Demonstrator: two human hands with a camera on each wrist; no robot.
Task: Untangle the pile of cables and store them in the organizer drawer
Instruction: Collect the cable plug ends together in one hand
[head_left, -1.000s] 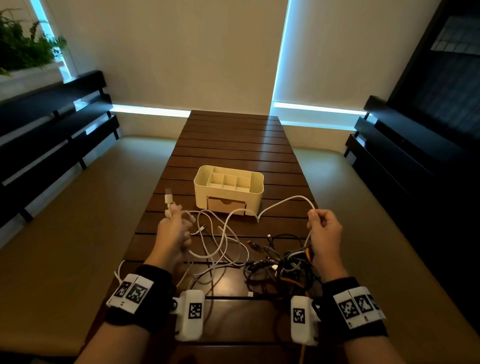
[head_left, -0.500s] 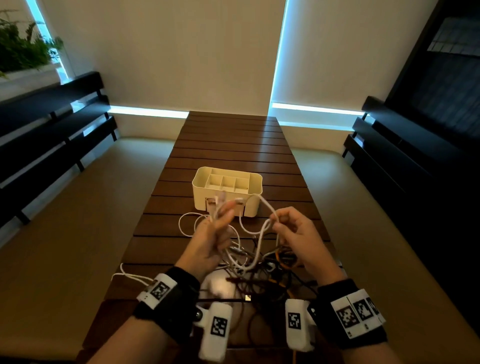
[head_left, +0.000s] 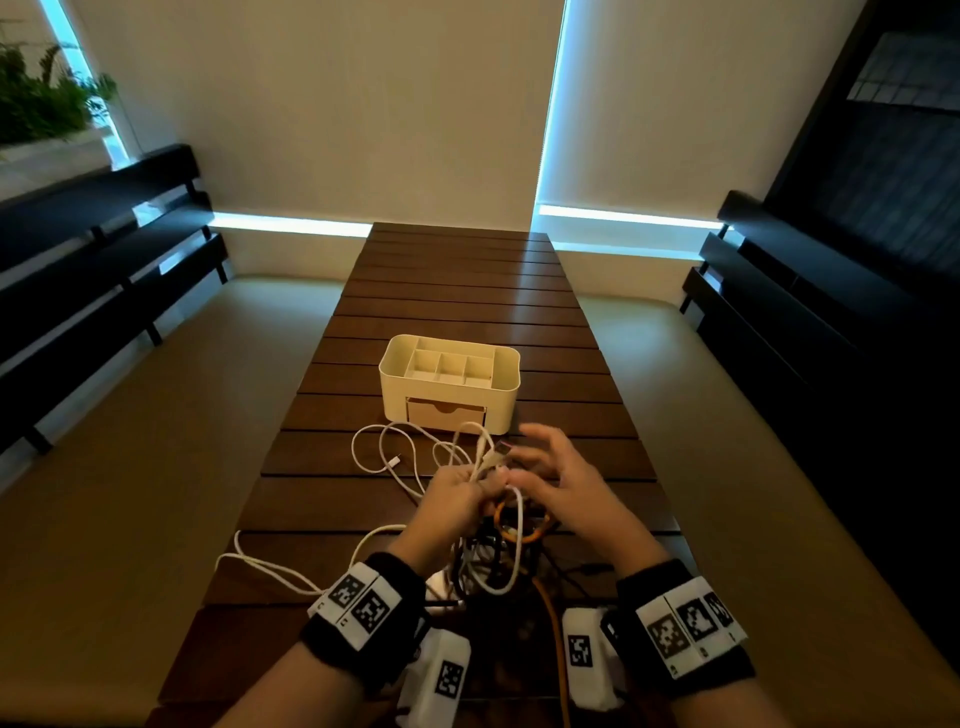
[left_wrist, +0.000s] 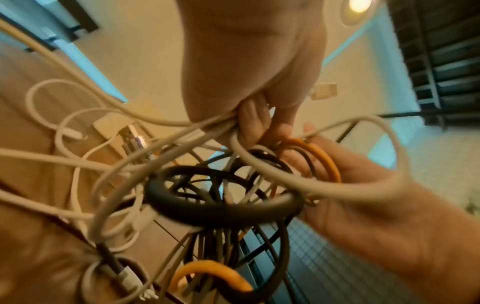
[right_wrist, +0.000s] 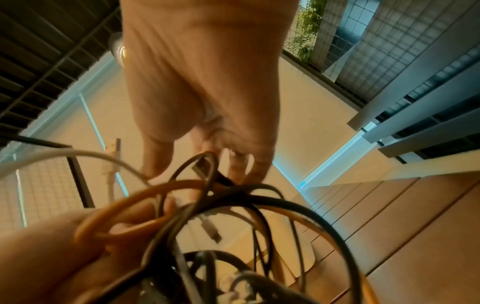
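Note:
My left hand (head_left: 467, 486) grips a bunch of white cable (head_left: 480, 449) loops above the table, a USB plug sticking up from the fist. In the left wrist view the left hand (left_wrist: 246, 115) clamps several white strands, with black cable (left_wrist: 221, 207) and orange cable (left_wrist: 323, 158) loops hanging below. My right hand (head_left: 535, 462) hovers just right of it, fingers spread and holding nothing. The tangled cable pile (head_left: 498, 556) lies under both hands. The cream organizer (head_left: 506, 387) stands beyond, its drawer (head_left: 445, 414) closed.
A long slatted wooden table (head_left: 457, 291) stretches away behind the organizer. White cable (head_left: 270, 569) trails off toward the table's left edge. Beige bench seats (head_left: 130, 441) flank both sides, with dark slatted backrests (head_left: 78, 291) behind.
The hands, held apart with a white cable stretched between them, have come together. The right hand has let go and spread its fingers; the left now holds the gathered loops.

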